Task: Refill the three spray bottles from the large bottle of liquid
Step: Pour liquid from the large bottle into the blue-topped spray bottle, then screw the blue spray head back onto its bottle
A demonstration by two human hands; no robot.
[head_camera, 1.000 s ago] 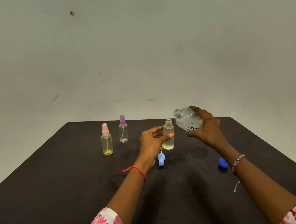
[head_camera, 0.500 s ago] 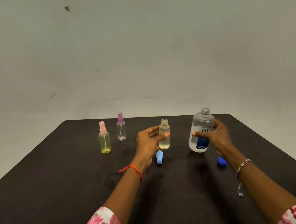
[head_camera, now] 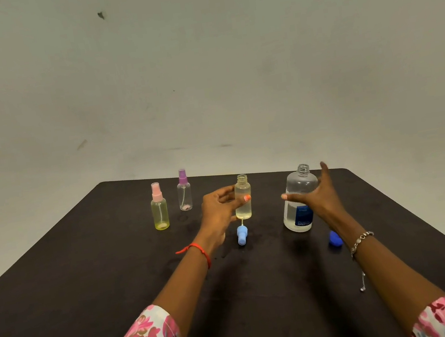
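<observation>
Where the head camera looks down across the dark table [head_camera: 87, 275], four bottles stand upright on it. The left hand [head_camera: 217, 212] grips the uncapped small bottle [head_camera: 243, 198] from its left side, with the thumb laid across the front and the fingers curled round the back. This bottle rests on the table near the centre and shows a bare threaded neck and pale yellowish liquid in its lower part. The blue spray head [head_camera: 242, 234] lies on its side on the table just in front of this bottle, with its thin dip tube pointing toward the bottle's base. The large bottle [head_camera: 302, 205] stands to the right of the small one, apart from it (clear body, blue label, neck uncapped). The right hand [head_camera: 317, 199] is spread at its right side, with the thumb extended across the front of the body and the fingers straight and raised behind it. Whether the palm touches the plastic cannot be told. The blue cap [head_camera: 335, 239] lies on the table near the base of the large bottle, just beside the right wrist. Well to the left stand the pink-topped spray bottle [head_camera: 159, 209], tinted yellow, and, just behind and to its right, the purple-topped spray bottle [head_camera: 184, 192], which is clear. Both have their spray heads fitted and neither hand touches them.
</observation>
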